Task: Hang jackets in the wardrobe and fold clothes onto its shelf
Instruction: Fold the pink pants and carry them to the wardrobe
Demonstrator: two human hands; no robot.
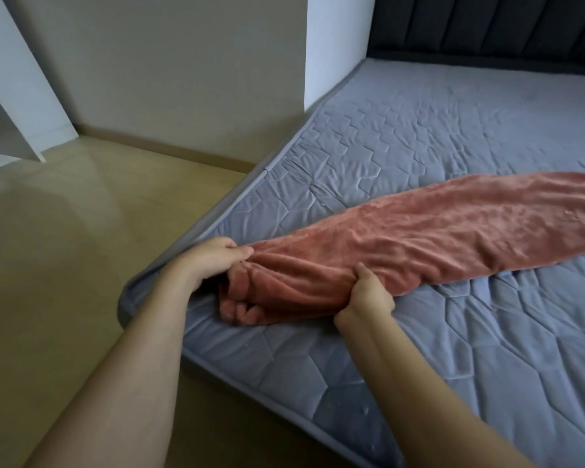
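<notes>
a bedroom in a home

a bare grey quilted mattress (419, 136) lies low against a dark padded panelled headboard (487, 25), with a glossy beige floor (65, 231) beside it, plain pale walls (169, 62) with a skirting strip, and a white cabinet panel (21, 69) standing at the left edge.

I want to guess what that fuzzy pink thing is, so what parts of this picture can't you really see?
- The pink fleece cloth: its far end is cut off by the right edge of the head view, so what garment it is stays unknown.
- Left hand and right hand: some fingertips are buried in the bunched cloth.
- The wardrobe: only a white panel shows at the left edge; its inside is out of view.
</notes>
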